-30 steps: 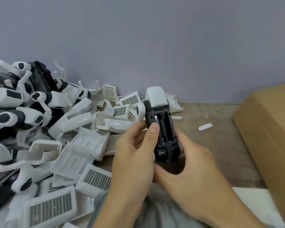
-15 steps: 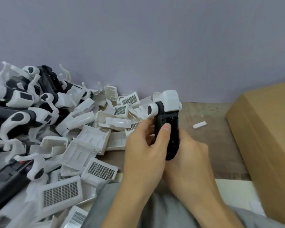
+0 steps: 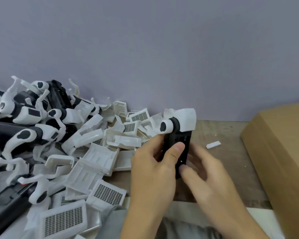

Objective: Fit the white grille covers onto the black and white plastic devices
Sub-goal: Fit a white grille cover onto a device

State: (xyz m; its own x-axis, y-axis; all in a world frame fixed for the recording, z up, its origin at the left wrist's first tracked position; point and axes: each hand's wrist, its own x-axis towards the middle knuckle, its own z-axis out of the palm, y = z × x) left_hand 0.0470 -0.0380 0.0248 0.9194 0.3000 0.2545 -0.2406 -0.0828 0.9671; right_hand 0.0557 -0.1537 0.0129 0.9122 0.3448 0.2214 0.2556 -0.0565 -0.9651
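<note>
I hold one black and white plastic device (image 3: 179,133) upright above the table, its white head at the top and its black body below. My left hand (image 3: 155,168) grips the black body, thumb pressed on its front. My right hand (image 3: 205,171) is at the lower right side of the body, fingers curled against it and blurred. White grille covers (image 3: 107,194) lie loose on the table to the left, one large cover (image 3: 64,219) near the bottom edge. The device's lower end is hidden behind my hands.
A heap of black and white devices (image 3: 29,121) and white plastic shells (image 3: 95,163) fills the left side against the grey wall. A brown cardboard box (image 3: 283,152) stands at the right. A small white piece (image 3: 213,145) lies on the wooden table (image 3: 231,163).
The device has been turned in my hands, its white head swinging to the right. My right hand has shifted from under the device to its right side.
</note>
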